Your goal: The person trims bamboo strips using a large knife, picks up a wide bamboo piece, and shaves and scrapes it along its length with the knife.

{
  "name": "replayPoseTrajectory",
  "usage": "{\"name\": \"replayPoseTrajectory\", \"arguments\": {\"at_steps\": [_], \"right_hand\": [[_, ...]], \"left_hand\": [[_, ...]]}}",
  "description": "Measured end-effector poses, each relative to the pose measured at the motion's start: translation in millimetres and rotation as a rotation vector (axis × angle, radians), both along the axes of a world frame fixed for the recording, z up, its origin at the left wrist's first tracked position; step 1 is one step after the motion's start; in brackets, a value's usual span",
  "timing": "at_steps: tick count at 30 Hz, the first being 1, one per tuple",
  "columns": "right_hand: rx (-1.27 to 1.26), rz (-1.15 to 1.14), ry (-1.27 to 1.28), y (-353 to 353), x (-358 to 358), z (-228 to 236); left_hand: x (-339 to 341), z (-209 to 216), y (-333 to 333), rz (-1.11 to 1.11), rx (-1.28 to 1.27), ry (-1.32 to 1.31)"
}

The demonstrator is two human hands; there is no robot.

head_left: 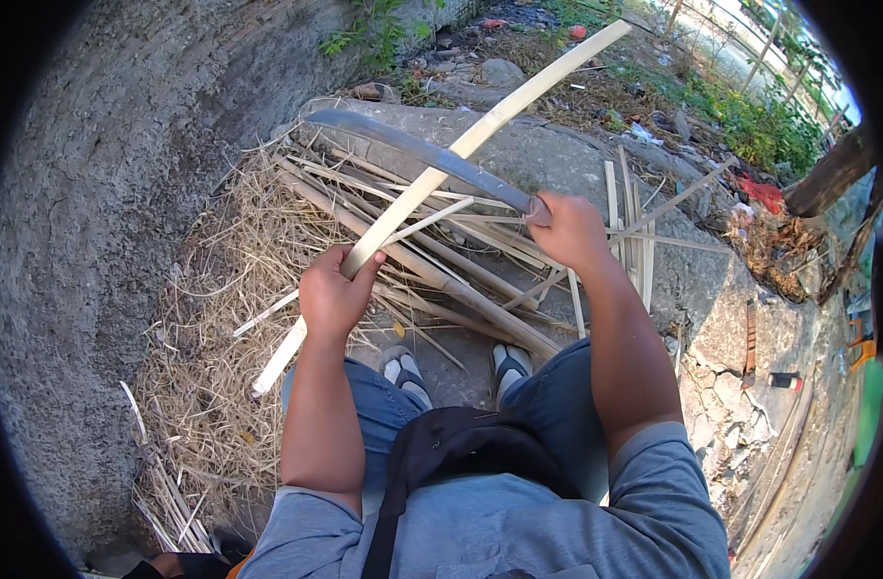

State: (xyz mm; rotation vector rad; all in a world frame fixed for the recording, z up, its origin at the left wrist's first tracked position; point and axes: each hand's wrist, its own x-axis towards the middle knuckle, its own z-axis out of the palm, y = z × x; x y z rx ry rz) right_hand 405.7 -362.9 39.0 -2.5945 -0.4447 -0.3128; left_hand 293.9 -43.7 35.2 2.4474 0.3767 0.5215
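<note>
A long pale bamboo strip (518, 100) slants from low left to the upper right, with my left hand (335, 292) closed around its lower part. In my right hand (569, 232) is the handle of a machete (383, 133). Its long, slightly curved grey blade reaches up to the left and lies across the strip's middle, seemingly against it. Below both, a heap of bamboo poles (451, 283) and split pieces rests on the ground in front of my feet.
Dry shavings (219, 338) pile up on the left beside a rough grey wall (84, 251). Several thin strips (634, 232) lie crossed at the right. A sheathed-looking long brown object (750, 344) and a small dark cylinder (785, 381) sit on cracked concrete. Green plants grow beyond.
</note>
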Motion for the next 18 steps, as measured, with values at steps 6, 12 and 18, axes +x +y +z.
{"name": "replayPoseTrajectory", "arguments": {"at_steps": [6,12,18], "right_hand": [[-0.04,0.159,-0.02,19.1,-9.6,-3.0],[-0.103,0.281,-0.063,33.7,-16.8,-6.9],[-0.011,0.022,0.022,6.7,-2.4,0.7]], "left_hand": [[1.6,-2.2,-5.1,-0.004,0.02,-0.022],[3.1,-4.5,-8.5,-0.02,0.031,0.014],[2.1,-0.6,-3.7,-0.031,0.047,-0.025]]}}
